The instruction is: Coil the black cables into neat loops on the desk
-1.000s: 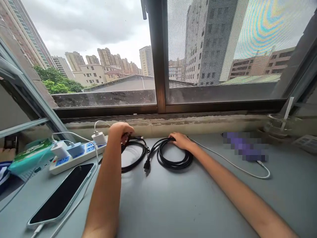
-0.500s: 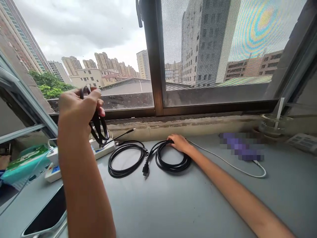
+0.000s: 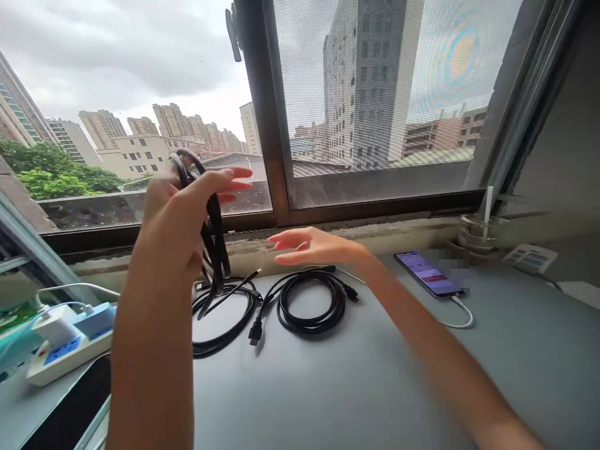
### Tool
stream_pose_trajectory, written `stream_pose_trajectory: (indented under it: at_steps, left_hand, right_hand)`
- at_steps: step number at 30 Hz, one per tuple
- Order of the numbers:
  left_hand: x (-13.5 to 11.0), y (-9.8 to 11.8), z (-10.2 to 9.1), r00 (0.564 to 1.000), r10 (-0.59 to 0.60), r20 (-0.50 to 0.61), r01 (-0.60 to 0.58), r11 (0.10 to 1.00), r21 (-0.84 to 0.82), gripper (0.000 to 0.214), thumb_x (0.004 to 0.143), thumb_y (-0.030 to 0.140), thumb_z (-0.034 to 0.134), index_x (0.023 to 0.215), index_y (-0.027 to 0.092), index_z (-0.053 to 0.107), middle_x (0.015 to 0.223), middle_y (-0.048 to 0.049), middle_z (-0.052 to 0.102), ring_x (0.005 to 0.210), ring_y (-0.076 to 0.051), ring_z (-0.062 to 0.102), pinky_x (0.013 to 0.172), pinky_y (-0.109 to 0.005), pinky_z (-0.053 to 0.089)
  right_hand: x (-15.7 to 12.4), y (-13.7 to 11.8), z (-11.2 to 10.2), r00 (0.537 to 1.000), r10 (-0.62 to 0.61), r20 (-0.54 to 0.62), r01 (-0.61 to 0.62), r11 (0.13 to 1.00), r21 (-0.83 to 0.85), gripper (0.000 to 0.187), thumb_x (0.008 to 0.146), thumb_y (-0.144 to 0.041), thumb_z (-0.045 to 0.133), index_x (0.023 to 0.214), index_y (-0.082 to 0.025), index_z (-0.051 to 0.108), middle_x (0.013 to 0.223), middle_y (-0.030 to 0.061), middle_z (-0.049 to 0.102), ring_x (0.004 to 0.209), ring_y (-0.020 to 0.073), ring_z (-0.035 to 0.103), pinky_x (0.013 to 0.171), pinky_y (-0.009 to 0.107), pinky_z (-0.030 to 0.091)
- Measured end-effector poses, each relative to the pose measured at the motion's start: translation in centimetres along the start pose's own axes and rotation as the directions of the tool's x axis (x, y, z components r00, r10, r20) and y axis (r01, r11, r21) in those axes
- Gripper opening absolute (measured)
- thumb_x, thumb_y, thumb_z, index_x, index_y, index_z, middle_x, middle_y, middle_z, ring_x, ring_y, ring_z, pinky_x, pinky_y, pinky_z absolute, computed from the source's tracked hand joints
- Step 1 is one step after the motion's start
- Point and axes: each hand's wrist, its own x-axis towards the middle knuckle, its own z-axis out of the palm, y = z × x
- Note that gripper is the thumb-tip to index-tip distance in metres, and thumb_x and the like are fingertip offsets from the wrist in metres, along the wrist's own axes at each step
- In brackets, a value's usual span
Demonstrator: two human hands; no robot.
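Observation:
My left hand (image 3: 180, 209) is raised in front of the window and grips a folded bundle of black cable (image 3: 213, 240) that hangs down from it. The free end of that cable trails to a loose loop (image 3: 225, 315) on the grey sill. My right hand (image 3: 312, 245) hovers open, fingers stretched toward the left, just above a second coiled black cable (image 3: 307, 306) lying on the sill. It touches nothing.
A white and blue power strip (image 3: 60, 344) with chargers sits at the left, a dark phone (image 3: 60, 415) in front of it. Another phone (image 3: 429, 274) on a white cord lies at the right, near a glass jar (image 3: 478, 228). The window frame (image 3: 262, 125) stands behind.
My left hand lifted the black cable off the sill to chest height. My right hand let go of the coiled cable and rose above it, fingers open. The view shifted right.

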Motion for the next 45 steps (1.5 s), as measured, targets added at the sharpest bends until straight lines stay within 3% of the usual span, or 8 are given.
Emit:
stream_pose_trajectory:
  at_steps: [4, 7, 12, 18, 22, 30, 37, 45]
  left_hand:
    - [-1.7, 1.5, 1.6, 0.994, 0.088, 0.057, -0.083, 0.992, -0.093, 0.008, 0.067, 0.021, 0.059, 0.074, 0.019, 0.062, 0.082, 0.0024, 0.072, 0.090, -0.020, 0.069, 0.080, -0.034, 0.055]
    - [-2.6, 2.3, 1.9, 0.985, 0.164, 0.050, -0.159, 0.983, -0.089, 0.009, 0.072, 0.024, 0.053, 0.078, 0.021, 0.059, 0.084, 0.0058, 0.072, 0.089, -0.019, 0.069, 0.077, -0.033, 0.055]
    - [-2.6, 2.6, 1.1, 0.947, 0.314, 0.071, -0.312, 0.949, -0.041, 0.015, 0.079, 0.032, 0.050, 0.084, 0.024, 0.061, 0.084, 0.0087, 0.069, 0.096, -0.023, 0.067, 0.089, -0.047, 0.051]
    - [-1.8, 2.4, 0.6, 0.979, 0.059, 0.195, -0.026, 0.985, -0.169, 0.019, 0.075, 0.020, 0.050, 0.081, 0.021, 0.068, 0.087, -0.0005, 0.071, 0.091, -0.026, 0.069, 0.077, -0.045, 0.057]
    - [-1.5, 1.6, 0.3, 0.971, 0.086, 0.223, -0.052, 0.987, -0.153, 0.028, 0.073, 0.016, 0.050, 0.091, 0.025, 0.070, 0.096, 0.0016, 0.072, 0.091, -0.024, 0.069, 0.075, -0.040, 0.058]
    - [0.0, 0.3, -1.6, 0.990, 0.103, 0.098, -0.096, 0.993, -0.074, 0.032, 0.070, 0.014, 0.049, 0.095, 0.017, 0.069, 0.078, -0.0054, 0.073, 0.087, -0.025, 0.069, 0.070, -0.038, 0.056]
    - [1.3, -0.1, -2.6, 0.989, 0.065, -0.132, -0.078, 0.993, -0.091, 0.040, 0.063, 0.007, 0.048, 0.097, 0.018, 0.065, 0.065, -0.0018, 0.069, 0.082, -0.020, 0.069, 0.062, -0.029, 0.055]
    - [2.1, -0.9, -2.2, 0.894, 0.274, -0.355, -0.301, 0.953, -0.022, 0.038, 0.062, 0.002, 0.043, 0.094, 0.018, 0.057, 0.059, 0.0049, 0.065, 0.065, -0.013, 0.067, 0.049, -0.021, 0.047]
  right_hand:
    - [-1.5, -6.2, 0.5, 0.920, -0.392, -0.024, 0.391, 0.909, 0.141, 0.036, 0.082, -0.041, 0.064, 0.112, -0.022, 0.062, 0.121, 0.0016, 0.060, 0.110, 0.0143, 0.055, 0.088, 0.023, 0.046]
    - [-2.5, -8.6, 1.0, 0.881, -0.451, -0.141, 0.456, 0.890, 0.004, 0.016, 0.082, -0.033, 0.065, 0.088, -0.018, 0.065, 0.096, 0.0010, 0.066, 0.088, 0.0128, 0.059, 0.077, 0.023, 0.046]
    - [-3.6, -9.2, 0.1, 0.881, -0.405, -0.246, 0.414, 0.910, -0.014, 0.020, 0.083, -0.033, 0.064, 0.073, -0.016, 0.061, 0.068, -0.0035, 0.058, 0.063, 0.0072, 0.052, 0.058, 0.020, 0.039]
    - [-3.7, -9.0, -0.2, 0.860, -0.347, -0.375, 0.475, 0.813, 0.338, 0.022, 0.088, -0.038, 0.056, 0.080, -0.018, 0.057, 0.057, -0.0065, 0.046, 0.046, 0.0037, 0.043, 0.043, 0.018, 0.035]
    - [-3.2, -8.4, -0.3, 0.859, -0.237, -0.454, 0.427, 0.822, 0.377, 0.022, 0.090, -0.042, 0.051, 0.093, -0.021, 0.057, 0.060, -0.0068, 0.050, 0.045, 0.0039, 0.046, 0.042, 0.017, 0.038]
    - [-4.6, -7.2, -4.8, 0.552, 0.040, -0.833, 0.492, 0.791, 0.364, 0.023, 0.092, -0.048, 0.043, 0.084, -0.026, 0.048, 0.049, -0.0087, 0.038, 0.043, 0.0077, 0.047, 0.044, 0.020, 0.039]
    - [-8.0, -9.4, -7.3, 0.460, 0.258, -0.849, 0.587, 0.629, 0.510, 0.033, 0.096, -0.026, 0.034, 0.074, -0.023, 0.058, 0.039, -0.0103, 0.010, 0.034, 0.0089, 0.011, 0.031, 0.020, 0.015]
    - [-12.7, -8.7, -8.9, 0.573, 0.091, -0.815, 0.506, 0.742, 0.439, 0.021, 0.094, -0.037, 0.041, 0.096, -0.039, 0.062, 0.041, -0.0075, 0.014, 0.030, 0.0101, 0.009, 0.032, 0.029, 0.004]
